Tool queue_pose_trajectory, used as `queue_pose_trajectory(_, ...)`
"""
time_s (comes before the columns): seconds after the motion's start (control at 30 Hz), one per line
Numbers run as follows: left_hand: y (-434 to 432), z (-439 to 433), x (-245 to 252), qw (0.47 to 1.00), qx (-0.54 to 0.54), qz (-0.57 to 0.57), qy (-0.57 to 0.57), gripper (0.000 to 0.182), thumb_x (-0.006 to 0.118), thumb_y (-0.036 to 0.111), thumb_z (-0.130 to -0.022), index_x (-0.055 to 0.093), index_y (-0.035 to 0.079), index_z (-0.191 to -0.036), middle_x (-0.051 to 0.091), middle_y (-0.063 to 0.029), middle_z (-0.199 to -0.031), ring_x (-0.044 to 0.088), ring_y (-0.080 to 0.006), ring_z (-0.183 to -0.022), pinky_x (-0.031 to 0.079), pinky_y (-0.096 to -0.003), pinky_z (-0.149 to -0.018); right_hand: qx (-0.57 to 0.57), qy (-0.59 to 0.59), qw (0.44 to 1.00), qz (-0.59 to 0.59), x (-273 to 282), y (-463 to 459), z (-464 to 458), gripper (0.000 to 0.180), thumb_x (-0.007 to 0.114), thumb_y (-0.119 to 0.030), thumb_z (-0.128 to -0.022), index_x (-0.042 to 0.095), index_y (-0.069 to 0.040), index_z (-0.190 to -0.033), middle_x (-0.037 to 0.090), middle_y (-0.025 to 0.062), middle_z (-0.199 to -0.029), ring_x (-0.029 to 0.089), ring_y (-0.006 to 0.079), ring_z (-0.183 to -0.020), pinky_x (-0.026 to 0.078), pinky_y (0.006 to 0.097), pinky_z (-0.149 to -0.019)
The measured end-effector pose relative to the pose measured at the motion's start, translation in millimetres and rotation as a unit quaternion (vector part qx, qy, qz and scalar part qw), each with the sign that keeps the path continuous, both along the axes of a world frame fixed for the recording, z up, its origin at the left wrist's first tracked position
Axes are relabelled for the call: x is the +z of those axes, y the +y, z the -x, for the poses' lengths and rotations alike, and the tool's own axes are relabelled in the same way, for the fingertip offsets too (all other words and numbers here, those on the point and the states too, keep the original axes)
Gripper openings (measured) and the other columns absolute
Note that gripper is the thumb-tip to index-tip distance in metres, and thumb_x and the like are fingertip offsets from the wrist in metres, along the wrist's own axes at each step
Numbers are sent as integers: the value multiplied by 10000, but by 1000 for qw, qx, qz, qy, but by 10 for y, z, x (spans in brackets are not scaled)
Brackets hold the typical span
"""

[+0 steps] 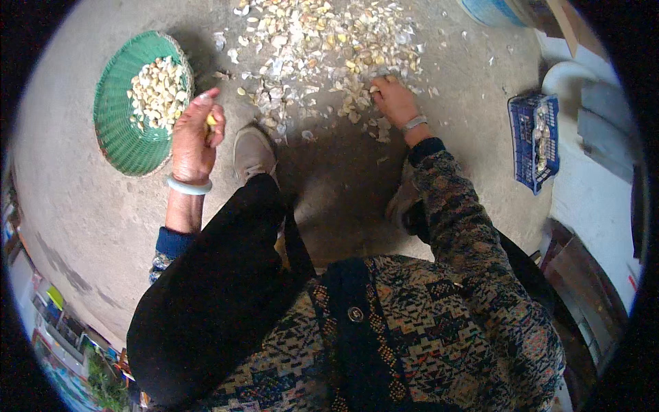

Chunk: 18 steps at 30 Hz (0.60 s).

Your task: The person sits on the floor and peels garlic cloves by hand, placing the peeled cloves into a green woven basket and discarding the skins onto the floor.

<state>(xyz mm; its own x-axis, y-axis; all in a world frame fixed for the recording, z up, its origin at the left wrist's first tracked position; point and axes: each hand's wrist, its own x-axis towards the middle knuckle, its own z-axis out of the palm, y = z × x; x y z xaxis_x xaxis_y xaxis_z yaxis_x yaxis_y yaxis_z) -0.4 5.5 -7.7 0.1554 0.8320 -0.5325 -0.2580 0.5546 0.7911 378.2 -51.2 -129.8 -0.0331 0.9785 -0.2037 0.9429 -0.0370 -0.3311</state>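
Observation:
Over the right rim of a green woven basket [116, 121], my left hand [195, 131] is curled around at least one yellowish garlic clove [211, 119]. Pale garlic cloves [157, 95] lie heaped inside that basket. My right hand [395, 102] reaches down to the right edge of a spread of loose garlic cloves and papery skins [329, 41] on the floor. A pale clove [374, 89] shows at its thumb and fingertips, while the undersides of the fingers are hidden.
My shoe [255, 152] stands on the concrete floor [98, 221] between the basket and the scattered skins. A blue plastic crate [535, 144] with pale contents sits at the right by a white wall. Part of a blue-and-white container [494, 11] shows at the top right.

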Motion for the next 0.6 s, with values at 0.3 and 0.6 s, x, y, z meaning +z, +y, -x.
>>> queue_pose_trajectory(0.3, -81, -400, -34, 978, -200, 54, 38, 268, 523, 181, -939, 600, 36, -1152, 580, 6, -727, 471, -40, -557, 329, -155, -454, -189, 552, 780, 227, 751, 205, 735, 306, 637, -250, -872, 641, 10, -1034, 599, -1, -714, 521, 54, -586, 390, 204, -496)
queue_pose_trajectory(0.6, -83, -456, -47, 982, -175, 68, -35, 162, 553, 220, -945, 609, 73, -983, 580, 20, -729, 458, -32, -560, 295, -156, -448, -52, 592, 793, 135, 1043, 364, 1461, 228, 617, -108, -890, 630, 15, -1081, 637, -5, -831, 541, 36, -728, 448, 193, -629)
